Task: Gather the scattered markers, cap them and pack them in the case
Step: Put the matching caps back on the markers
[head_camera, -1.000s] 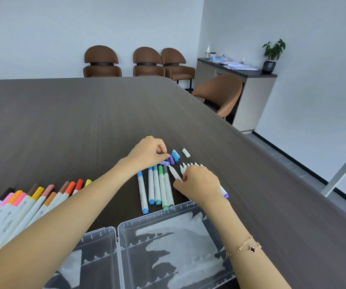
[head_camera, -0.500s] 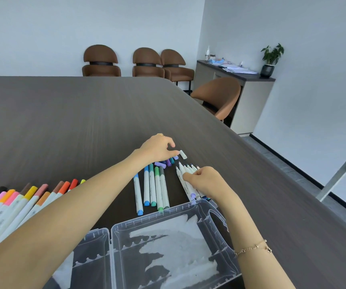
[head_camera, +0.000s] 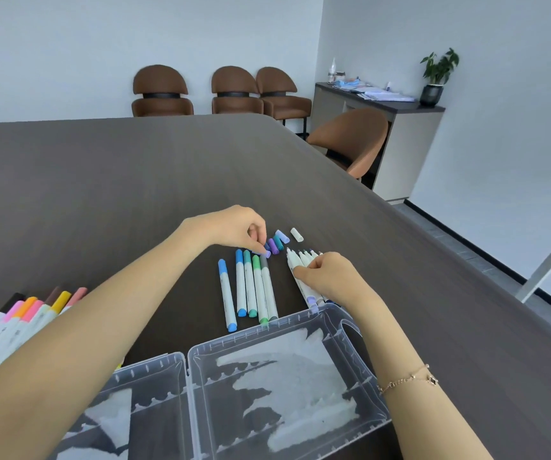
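Left hand [head_camera: 231,227] has drawn back, grip pinching a lilac cap [head_camera: 265,253]; right hand [head_camera: 325,273] clasps uncapped markers [head_camera: 295,263].

Capped markers [head_camera: 251,287] lie on the table [head_camera: 134,180] behind the case [head_camera: 287,376], loose caps [head_camera: 277,242] beyond.

Left hand [head_camera: 231,229] pinches lilac cap [head_camera: 265,253]; right hand [head_camera: 329,277] grips markers [head_camera: 300,267].
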The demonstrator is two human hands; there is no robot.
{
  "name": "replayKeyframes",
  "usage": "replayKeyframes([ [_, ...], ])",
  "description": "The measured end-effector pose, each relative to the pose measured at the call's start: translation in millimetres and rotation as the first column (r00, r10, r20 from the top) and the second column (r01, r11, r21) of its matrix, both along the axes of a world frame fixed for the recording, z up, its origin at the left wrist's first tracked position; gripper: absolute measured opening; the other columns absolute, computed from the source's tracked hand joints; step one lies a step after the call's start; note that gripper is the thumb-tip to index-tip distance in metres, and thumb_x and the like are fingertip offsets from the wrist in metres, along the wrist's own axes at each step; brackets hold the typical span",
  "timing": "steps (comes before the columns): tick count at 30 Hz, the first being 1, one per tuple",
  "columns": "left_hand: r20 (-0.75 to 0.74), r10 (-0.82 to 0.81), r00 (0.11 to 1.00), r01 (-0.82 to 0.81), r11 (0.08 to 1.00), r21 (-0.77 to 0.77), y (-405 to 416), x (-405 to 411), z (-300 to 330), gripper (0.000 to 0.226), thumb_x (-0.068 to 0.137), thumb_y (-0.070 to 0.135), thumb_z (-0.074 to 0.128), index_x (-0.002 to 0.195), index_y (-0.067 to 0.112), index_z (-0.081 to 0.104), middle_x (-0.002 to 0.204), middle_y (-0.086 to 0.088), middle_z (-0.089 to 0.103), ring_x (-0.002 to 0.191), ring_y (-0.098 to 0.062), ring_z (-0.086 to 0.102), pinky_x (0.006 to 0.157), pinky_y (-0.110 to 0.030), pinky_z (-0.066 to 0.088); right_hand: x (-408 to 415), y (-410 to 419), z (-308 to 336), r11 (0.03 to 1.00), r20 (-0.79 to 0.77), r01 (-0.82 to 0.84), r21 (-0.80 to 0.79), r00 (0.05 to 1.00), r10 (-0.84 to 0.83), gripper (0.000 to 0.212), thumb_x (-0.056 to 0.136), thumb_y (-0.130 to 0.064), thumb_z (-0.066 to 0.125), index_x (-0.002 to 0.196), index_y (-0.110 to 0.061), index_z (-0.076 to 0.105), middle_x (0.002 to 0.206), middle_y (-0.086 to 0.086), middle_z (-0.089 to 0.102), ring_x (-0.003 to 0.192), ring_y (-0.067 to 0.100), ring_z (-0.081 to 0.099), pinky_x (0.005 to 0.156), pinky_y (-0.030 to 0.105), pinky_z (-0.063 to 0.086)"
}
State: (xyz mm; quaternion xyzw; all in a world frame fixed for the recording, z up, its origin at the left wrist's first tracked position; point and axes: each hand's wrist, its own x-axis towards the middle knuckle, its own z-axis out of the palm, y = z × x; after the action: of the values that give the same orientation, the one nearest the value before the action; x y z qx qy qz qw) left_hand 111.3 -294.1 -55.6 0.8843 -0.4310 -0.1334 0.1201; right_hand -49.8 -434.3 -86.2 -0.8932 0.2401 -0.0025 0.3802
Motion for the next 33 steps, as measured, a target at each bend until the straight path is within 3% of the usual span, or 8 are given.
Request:
replayKeyframes([
  [5, 0.044, -0.036, 0.998, 0.035, 0.999, 0.016, -8, 1, -15, 0.016, 0.082, 0.038, 0.069, 0.088, 0.023, 0.068, 0.08, 0.008, 0.066, 0.076, -0.01, 0.063, 0.073, -0.03, 0.053, -2, 1, 2, 1.0, 0.008, -0.014, -0.004, 1.0, 0.014, 0.027, 0.085, -0.029, 0.057, 0.068, -0.008, 0.051, 0.053, 0.004, 0.029, 0.051, 0.015, 0.031, 0.05, 0.023, 0.029],
  [9, 0.045, -0.034, 0.998, 0.034, 0.999, -0.004, -8, 1, -15, 0.013, 0.085, 0.036, 0.066, 0.088, 0.024, 0.065, 0.085, 0.009, 0.064, 0.08, -0.009, 0.062, 0.077, -0.032, 0.054, -9, -8, 10, 0.999, 0.05, 0.029, 0.019, 0.998, -0.03, 0.037, 0.085, -0.028, 0.058, 0.06, -0.009, 0.039, 0.053, 0.004, 0.027, 0.043, 0.013, 0.022, 0.043, 0.019, 0.023],
  [12, 0.012, -0.015, 1.0, 0.015, 0.998, -0.061, -4, -1, -11, 0.014, 0.089, 0.035, 0.062, 0.094, 0.021, 0.062, 0.089, 0.008, 0.064, 0.082, -0.01, 0.063, 0.078, -0.03, 0.054, -10, -15, 14, 0.996, 0.091, 0.075, 0.044, 0.993, -0.079, 0.039, 0.086, -0.031, 0.059, 0.08, 0.008, 0.06, 0.064, 0.011, 0.041, 0.047, 0.012, 0.031, 0.045, 0.019, 0.029],
  [14, -0.012, -0.015, 1.0, 0.014, 0.995, -0.099, -2, -2, -8, 0.017, 0.09, 0.034, 0.061, 0.097, 0.019, 0.062, 0.09, 0.007, 0.065, 0.083, -0.01, 0.064, 0.078, -0.028, 0.053, -9, -16, 13, 0.996, 0.093, 0.076, 0.048, 0.992, -0.08, 0.04, 0.086, -0.032, 0.059, 0.095, 0.006, 0.064, 0.072, 0.011, 0.048, 0.052, 0.012, 0.037, 0.047, 0.019, 0.034],
  [18, -0.132, -0.04, 0.99, 0.015, 0.983, -0.185, 2, -3, -6, 0.014, 0.089, 0.033, 0.062, 0.097, 0.023, 0.066, 0.095, 0.008, 0.068, 0.086, -0.006, 0.064, 0.078, -0.024, 0.054, -9, -10, 12, 0.998, 0.098, 0.051, 0.046, 0.994, -0.056, 0.034, 0.087, -0.031, 0.06, 0.094, 0.001, 0.067, 0.064, 0.004, 0.047, 0.051, 0.011, 0.038, 0.047, 0.019, 0.033],
  [23, -0.399, 0.018, 0.917, -0.196, 0.89, -0.412, 7, -6, -8, 0.021, 0.094, 0.021, 0.056, 0.111, 0.021, 0.067, 0.099, 0.004, 0.069, 0.085, -0.005, 0.066, 0.07, -0.016, 0.053, -7, 1, 10, 0.997, 0.094, -0.022, 0.08, 0.995, 0.014, 0.033, 0.087, -0.032, 0.061, 0.094, -0.001, 0.069, 0.073, 0.01, 0.056, 0.058, 0.014, 0.047, 0.052, 0.021, 0.043],
  [27, -0.489, 0.08, 0.869, -0.314, 0.853, -0.417, 11, -4, -10, 0.027, 0.092, 0.022, 0.058, 0.118, 0.014, 0.061, 0.101, 0.003, 0.067, 0.088, -0.009, 0.065, 0.071, -0.014, 0.053, -6, 11, 10, 0.995, 0.147, -0.069, 0.078, 0.988, 0.057, 0.025, 0.09, -0.031, 0.058, 0.091, -0.007, 0.068, 0.091, 0.016, 0.066, 0.06, 0.011, 0.049, 0.052, 0.016, 0.045],
  [33, -0.522, 0.139, 0.841, -0.398, 0.813, -0.425, 10, -4, -10, 0.026, 0.091, 0.025, 0.059, 0.113, 0.012, 0.06, 0.093, 0.002, 0.066, 0.08, -0.009, 0.063, 0.07, -0.016, 0.052, -8, 15, 14, 0.992, 0.204, -0.073, 0.098, 0.978, 0.051, 0.017, 0.092, -0.027, 0.056, 0.088, -0.013, 0.065, 0.079, 0.006, 0.061, 0.054, 0.01, 0.048, 0.039, 0.006, 0.036],
])
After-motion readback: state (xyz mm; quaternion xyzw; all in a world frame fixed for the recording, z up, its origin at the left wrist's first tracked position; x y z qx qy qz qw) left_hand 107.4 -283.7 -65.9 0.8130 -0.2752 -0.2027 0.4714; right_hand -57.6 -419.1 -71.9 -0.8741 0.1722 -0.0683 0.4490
